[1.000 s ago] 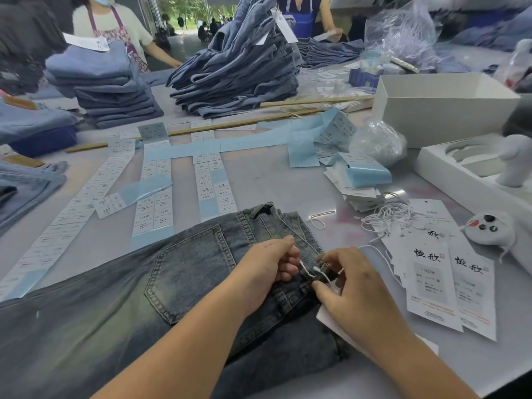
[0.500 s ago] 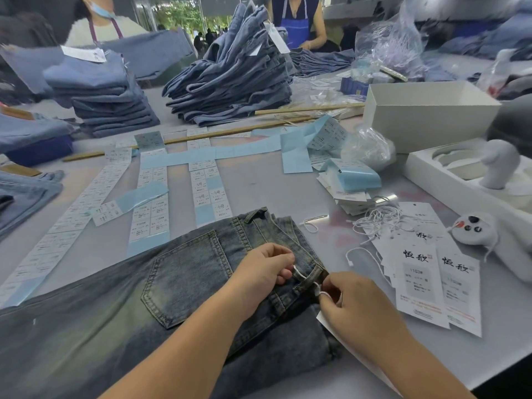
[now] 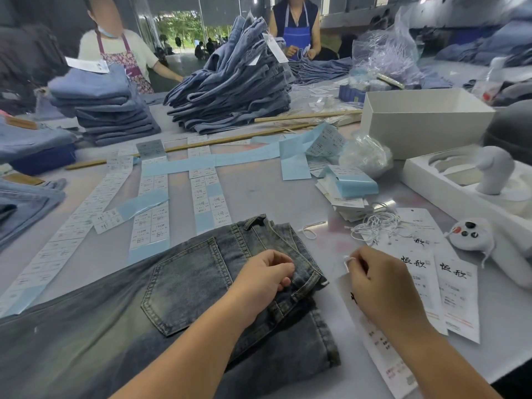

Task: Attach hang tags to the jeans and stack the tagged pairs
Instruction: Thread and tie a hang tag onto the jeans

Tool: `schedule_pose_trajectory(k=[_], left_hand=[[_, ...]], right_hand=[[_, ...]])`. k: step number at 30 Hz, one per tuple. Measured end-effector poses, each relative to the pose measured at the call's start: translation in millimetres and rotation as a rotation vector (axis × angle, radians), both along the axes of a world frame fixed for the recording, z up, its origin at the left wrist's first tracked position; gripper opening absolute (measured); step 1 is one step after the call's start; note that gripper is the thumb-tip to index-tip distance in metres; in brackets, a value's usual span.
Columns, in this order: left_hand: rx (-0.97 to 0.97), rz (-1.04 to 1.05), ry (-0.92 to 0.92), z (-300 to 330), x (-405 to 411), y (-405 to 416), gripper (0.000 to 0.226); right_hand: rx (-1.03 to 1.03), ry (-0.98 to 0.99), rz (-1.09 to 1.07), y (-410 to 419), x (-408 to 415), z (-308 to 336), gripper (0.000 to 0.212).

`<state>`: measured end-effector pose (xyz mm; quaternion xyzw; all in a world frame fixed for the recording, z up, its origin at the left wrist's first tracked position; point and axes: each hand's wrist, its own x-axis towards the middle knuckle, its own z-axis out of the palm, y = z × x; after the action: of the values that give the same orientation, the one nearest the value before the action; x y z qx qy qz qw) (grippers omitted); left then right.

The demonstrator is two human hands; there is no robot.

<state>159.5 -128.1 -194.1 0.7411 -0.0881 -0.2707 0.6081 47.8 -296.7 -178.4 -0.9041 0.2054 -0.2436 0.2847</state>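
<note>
Lower centre: faded blue-grey folded denim jeans (image 3: 184, 300) are laid on the table (image 3: 259, 191), long axis running left. The left hand (image 3: 264, 279) pinches the waistband. Just right, apart, the right hand (image 3: 377, 286) pinches a thin white tag string (image 3: 346, 262); white printed paper hang tags (image 3: 449, 295) lie beyond. Far upper centre: stacked blue jeans (image 3: 230, 90).

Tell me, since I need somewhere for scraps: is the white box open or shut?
Open: the white box has no lid on, and its inside walls show.
</note>
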Motion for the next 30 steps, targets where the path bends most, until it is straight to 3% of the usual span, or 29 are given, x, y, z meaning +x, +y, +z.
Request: schedule_pose_trajectory(k=[7, 13, 17, 19, 23, 25, 27, 30], left_hand=[[0.159, -0.081, -0.265, 10.2, -15.9, -5.5, 0.005], [0.191, -0.224, -0.546, 21.3, -32.5, -22.2, 0.024], [0.228, -0.306, -0.646, 27.0, -31.3, -34.8, 0.015], [0.216, -0.292, -0.609, 26.6, -29.9, -38.2, 0.027], [0.004, -0.279, -0.316, 29.7, -32.0, -38.6, 0.052], [0.007, -0.329, -0.323, 28.3, -32.7, -37.7, 0.047], [0.080, -0.350, -0.397, 26.1, -30.2, -38.0, 0.026], [0.223, -0.307, -0.490, 24.7, -22.8, -40.2, 0.021]], right_hand=[[0.118, -0.193, -0.001, -2.6, -1.3, 5.1, 0.027], [0.221, -0.202, 0.125, 4.0, -0.6, 11.2, 0.019], [0.281, -0.188, 0.187, 4.4, 0.0, 14.5, 0.019], [0.292, -0.178, 0.192, 3.2, 0.6, 14.5, 0.017], [0.318, -0.179, 0.177, -0.2, 2.4, 12.4, 0.018], [0.367, -0.181, 0.183, -1.0, 4.0, 10.7, 0.018], [0.415, -0.183, 0.175, -2.0, 5.7, 8.7, 0.017], [0.467, -0.215, 0.150, -3.9, 7.7, 7.7, 0.017]])
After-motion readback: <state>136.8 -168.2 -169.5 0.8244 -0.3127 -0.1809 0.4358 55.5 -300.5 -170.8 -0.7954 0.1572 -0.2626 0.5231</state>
